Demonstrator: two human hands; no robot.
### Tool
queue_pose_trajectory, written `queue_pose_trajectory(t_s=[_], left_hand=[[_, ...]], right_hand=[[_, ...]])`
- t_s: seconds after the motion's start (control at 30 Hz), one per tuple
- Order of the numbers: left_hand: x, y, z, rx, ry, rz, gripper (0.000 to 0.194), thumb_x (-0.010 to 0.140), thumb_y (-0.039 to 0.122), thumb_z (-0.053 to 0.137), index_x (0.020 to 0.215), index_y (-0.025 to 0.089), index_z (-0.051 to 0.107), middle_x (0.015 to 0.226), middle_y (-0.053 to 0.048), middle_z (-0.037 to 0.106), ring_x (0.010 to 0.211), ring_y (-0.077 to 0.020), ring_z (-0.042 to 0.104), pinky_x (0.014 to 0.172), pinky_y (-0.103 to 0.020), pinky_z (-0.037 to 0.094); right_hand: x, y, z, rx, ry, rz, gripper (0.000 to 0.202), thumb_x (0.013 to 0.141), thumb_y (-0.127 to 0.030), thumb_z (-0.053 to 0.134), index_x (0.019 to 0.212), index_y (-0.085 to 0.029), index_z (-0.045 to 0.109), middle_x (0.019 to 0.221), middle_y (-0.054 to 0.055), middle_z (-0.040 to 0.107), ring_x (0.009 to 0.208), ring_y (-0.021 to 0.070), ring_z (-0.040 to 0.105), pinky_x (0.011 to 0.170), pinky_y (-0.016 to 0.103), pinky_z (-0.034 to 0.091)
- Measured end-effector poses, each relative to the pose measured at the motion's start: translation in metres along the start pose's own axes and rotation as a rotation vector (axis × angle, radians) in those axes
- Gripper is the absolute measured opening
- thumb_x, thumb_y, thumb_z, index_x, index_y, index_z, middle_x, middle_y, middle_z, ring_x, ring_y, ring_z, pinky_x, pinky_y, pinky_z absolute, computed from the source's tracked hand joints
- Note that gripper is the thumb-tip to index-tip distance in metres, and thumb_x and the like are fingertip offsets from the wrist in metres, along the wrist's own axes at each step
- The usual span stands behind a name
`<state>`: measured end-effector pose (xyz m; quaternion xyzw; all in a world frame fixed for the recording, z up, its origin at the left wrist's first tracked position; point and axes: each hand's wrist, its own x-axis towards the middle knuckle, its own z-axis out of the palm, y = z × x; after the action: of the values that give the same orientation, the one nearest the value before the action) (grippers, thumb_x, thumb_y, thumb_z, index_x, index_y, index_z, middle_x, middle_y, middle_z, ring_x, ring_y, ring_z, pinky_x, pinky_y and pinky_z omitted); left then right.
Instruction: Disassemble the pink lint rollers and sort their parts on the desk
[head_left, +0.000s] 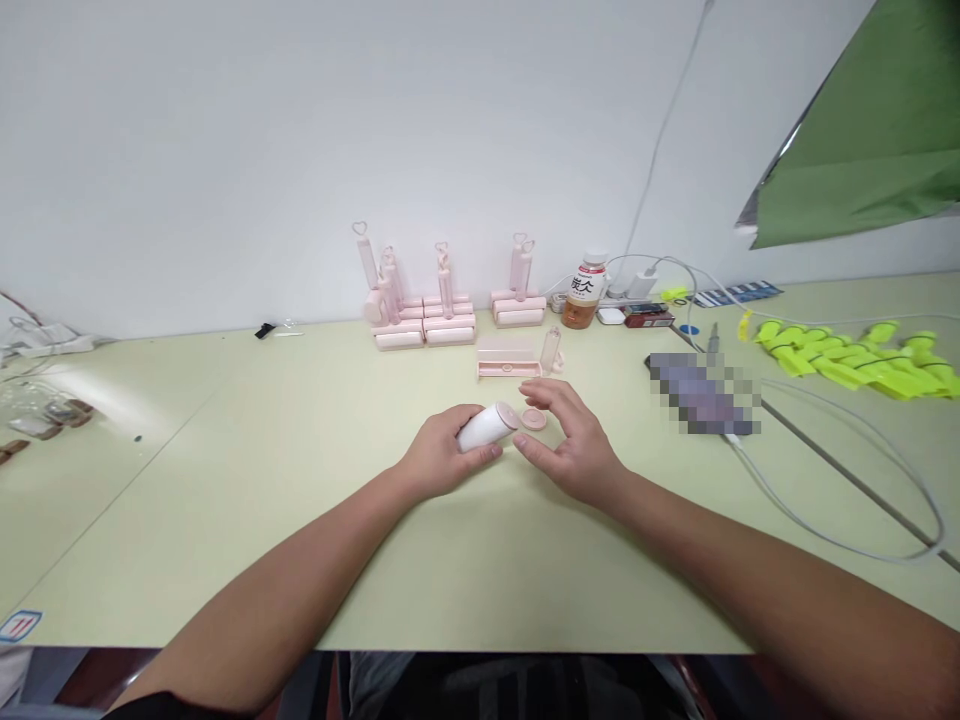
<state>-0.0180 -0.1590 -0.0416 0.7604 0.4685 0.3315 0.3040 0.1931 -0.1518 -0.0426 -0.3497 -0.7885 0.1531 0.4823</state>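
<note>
My left hand (448,450) is closed around a white roll (486,428) with a pink end, tilted up to the right. My right hand (570,440) is open close to that end, thumb and fingers apart. A round pink cap (533,419) shows between its thumb and fingers; whether they touch it I cannot tell. Just beyond the hands lies an open pink case (508,368) with a clear lid. Beside it stands a translucent pink handle (551,350), its lower end near a small pink loop.
Along the wall are several pink cases (448,328) with heart-topped handles (369,262). To their right stand a drink bottle (583,292) and chargers (641,286). A phone (697,395) on a cable and neon-yellow strips (855,355) lie at the right.
</note>
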Motion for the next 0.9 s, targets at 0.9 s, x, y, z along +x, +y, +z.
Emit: queue_pose_trajectory(t_s=[0.9], left_hand=[[0.009,-0.002,-0.006,-0.576,0.408,-0.204,0.067,0.07,0.035,0.074,0.124,0.024,0.036,0.088,0.002,0.053,0.07,-0.0139,0.062,0.061,-0.029,0.055]], right_hand=[[0.007,0.034,-0.008,-0.391,-0.491,0.267,0.033,0.086,-0.023,0.055,0.117,-0.02,0.065,0.1,0.01,0.064,0.084,0.0233,0.063,0.072,0.033,0.046]])
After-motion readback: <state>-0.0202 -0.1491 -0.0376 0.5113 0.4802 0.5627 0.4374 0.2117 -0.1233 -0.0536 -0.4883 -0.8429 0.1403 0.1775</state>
